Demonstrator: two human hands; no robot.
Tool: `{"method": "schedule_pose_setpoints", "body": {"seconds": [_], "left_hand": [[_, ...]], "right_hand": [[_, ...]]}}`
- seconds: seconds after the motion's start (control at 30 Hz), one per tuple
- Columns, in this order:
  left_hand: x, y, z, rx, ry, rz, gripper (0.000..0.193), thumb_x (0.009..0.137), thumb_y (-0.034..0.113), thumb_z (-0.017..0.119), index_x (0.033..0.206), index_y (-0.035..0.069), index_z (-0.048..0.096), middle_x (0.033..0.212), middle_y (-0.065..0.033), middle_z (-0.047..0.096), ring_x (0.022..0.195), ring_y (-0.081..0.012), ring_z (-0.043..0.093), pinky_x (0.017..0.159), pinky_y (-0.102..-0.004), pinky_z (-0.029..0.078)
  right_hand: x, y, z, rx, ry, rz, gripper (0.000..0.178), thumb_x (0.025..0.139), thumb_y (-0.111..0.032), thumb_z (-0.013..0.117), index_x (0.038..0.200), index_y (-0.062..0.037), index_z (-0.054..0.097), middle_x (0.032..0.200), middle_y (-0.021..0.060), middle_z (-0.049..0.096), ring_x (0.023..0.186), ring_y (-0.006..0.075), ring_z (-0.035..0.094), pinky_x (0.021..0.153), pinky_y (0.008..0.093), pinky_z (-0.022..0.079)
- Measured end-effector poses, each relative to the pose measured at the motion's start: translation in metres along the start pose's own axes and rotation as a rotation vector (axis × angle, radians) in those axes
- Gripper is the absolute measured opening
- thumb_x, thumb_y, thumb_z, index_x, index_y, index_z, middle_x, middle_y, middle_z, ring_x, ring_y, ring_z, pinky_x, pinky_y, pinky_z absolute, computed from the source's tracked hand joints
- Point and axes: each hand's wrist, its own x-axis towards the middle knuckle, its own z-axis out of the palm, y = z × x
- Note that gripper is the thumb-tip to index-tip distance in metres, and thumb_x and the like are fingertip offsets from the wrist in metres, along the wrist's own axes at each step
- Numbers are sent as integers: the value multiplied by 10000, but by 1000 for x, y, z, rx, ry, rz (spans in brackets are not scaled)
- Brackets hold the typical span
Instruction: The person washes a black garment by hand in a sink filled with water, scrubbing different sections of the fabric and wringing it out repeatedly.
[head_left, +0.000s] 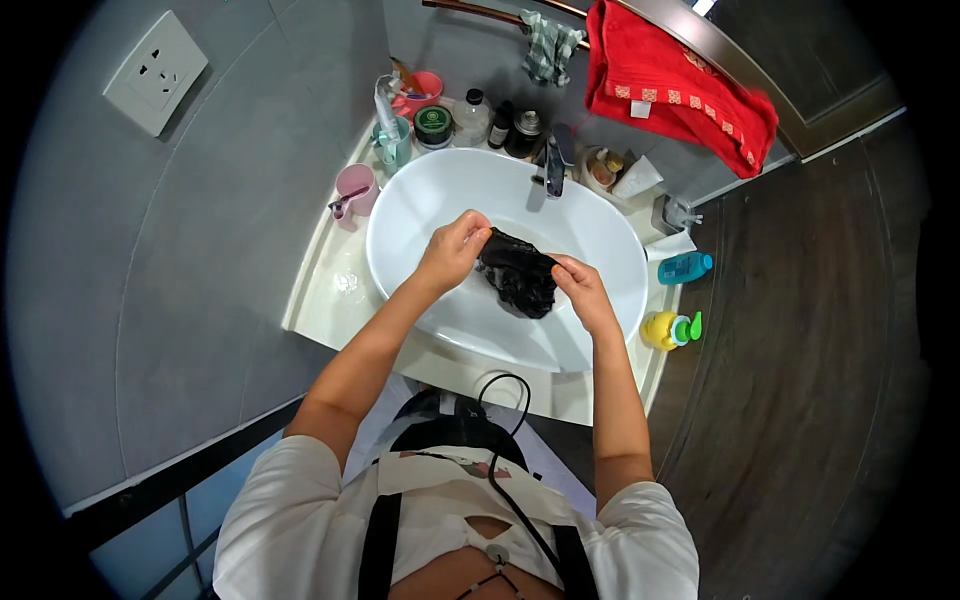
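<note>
A wet-looking black cloth point(520, 275) hangs bunched over the white oval basin point(425, 190). At its upper left corner, my left hand point(455, 248) pinches the edge between thumb and fingers. My right hand point(584, 290) grips the opposite edge, so the top of the cloth is drawn out between both hands. Its lower part droops in folds toward the basin floor; whether it touches there I cannot tell. What sort of garment or cloth it is does not show. Behind it stands the dark faucet point(554, 168).
Along the counter's back are a pink cup point(356, 190), a teal cup point(393, 145), a green-lidded jar point(433, 125) and several bottles. A blue bottle point(684, 267) and a yellow pump bottle point(668, 330) stand at the right edge. A red towel point(680, 95) hangs behind.
</note>
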Motion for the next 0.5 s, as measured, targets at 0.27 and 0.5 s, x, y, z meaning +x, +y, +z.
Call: {"method": "schedule_pose_setpoints", "body": {"seconds": [0.27, 0.5], "left_hand": [[-3, 6, 2, -33, 16, -70, 146, 839, 163, 496, 862, 20, 501, 665, -80, 531, 610, -154, 504, 582, -267, 405], [13, -20, 5, -568, 75, -123, 115, 851, 137, 487, 856, 25, 511, 688, -10, 516, 655, -66, 475, 614, -209, 396]], "right_hand": [[17, 10, 9, 57, 305, -127, 259, 883, -232, 477, 972, -6, 565, 827, 5, 553, 773, 89, 482, 721, 222, 388], [13, 6, 22, 75, 206, 9, 216, 899, -225, 425, 863, -32, 517, 713, -33, 458, 669, 51, 393, 615, 191, 346]]}}
